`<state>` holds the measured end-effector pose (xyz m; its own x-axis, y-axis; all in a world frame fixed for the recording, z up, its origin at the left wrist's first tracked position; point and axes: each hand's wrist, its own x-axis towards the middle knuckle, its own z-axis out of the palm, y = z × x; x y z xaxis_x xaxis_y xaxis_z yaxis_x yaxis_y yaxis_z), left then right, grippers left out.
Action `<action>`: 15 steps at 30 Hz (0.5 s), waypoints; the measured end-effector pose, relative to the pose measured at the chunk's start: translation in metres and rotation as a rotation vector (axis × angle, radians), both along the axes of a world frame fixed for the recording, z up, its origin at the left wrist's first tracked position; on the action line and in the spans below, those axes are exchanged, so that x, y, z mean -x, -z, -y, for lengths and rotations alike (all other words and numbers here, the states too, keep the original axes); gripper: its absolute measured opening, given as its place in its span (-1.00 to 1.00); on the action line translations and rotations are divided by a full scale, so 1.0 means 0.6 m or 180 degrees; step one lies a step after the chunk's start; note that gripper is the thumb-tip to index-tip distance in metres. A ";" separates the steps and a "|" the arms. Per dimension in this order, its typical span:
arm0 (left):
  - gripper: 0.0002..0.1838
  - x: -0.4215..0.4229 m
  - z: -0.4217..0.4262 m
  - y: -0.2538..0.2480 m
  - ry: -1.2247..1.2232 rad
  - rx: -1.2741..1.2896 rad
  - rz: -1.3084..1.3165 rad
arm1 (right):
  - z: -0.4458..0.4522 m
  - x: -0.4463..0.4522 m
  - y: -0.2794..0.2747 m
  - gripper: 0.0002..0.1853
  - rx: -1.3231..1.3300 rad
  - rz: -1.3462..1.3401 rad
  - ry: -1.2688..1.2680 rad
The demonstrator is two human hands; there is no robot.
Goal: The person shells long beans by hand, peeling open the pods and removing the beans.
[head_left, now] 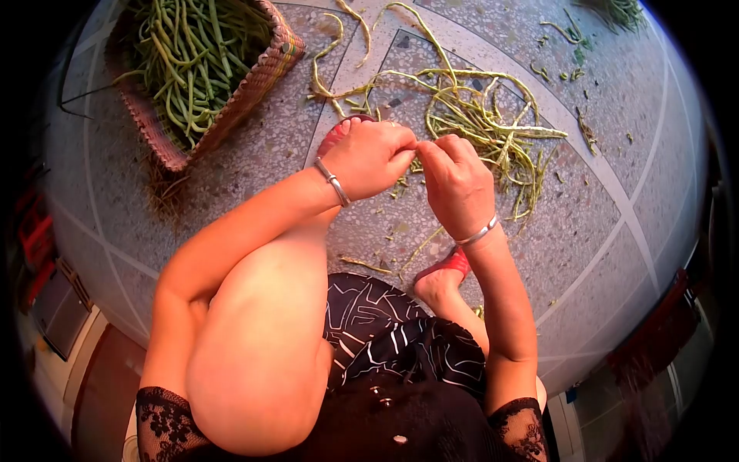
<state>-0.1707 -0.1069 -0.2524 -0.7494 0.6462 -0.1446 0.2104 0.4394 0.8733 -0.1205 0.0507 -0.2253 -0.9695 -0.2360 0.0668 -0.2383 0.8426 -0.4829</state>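
My left hand [373,159] and my right hand [460,185] meet at their fingertips over the speckled floor. Both are closed in a pinch, and whatever lies between the fingers is too small or hidden to name. A thin green bean piece may hang just below the fingertips, but it is unclear. Right behind my right hand lies a loose pile of long yellowish-green beans [493,123]. At the upper left, a woven basket [250,88] holds many long green beans [188,58].
Curved yellowish strands [317,73] lie between basket and pile. Small green scraps [573,75] and a green bunch [618,11] are at the upper right. My feet in red shoes [456,262] rest near the pile. Dry roots or straw [165,192] lie below the basket.
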 end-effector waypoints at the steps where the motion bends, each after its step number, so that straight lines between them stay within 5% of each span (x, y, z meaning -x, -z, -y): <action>1: -0.87 0.000 0.001 0.003 0.0104 0.0069 -0.0191 | 0.001 0.001 -0.003 -0.85 -0.0046 0.0050 -0.0018; 5: -0.90 0.003 0.003 -0.002 0.0391 0.0179 -0.0599 | 0.006 0.000 -0.004 -0.90 0.0129 0.0052 0.0075; 11: -0.93 0.013 -0.006 -0.023 -0.0135 -0.0186 -0.0891 | 0.029 -0.007 0.032 -0.93 0.2483 0.0733 0.1734; 14: -0.94 0.015 -0.007 -0.024 -0.0611 -0.0520 -0.0210 | 0.039 -0.010 0.029 -0.89 0.3556 0.1258 0.2272; 15: -0.92 0.017 -0.006 -0.021 -0.1014 -0.0763 0.0621 | 0.043 -0.009 0.028 -0.89 0.3754 0.1307 0.2308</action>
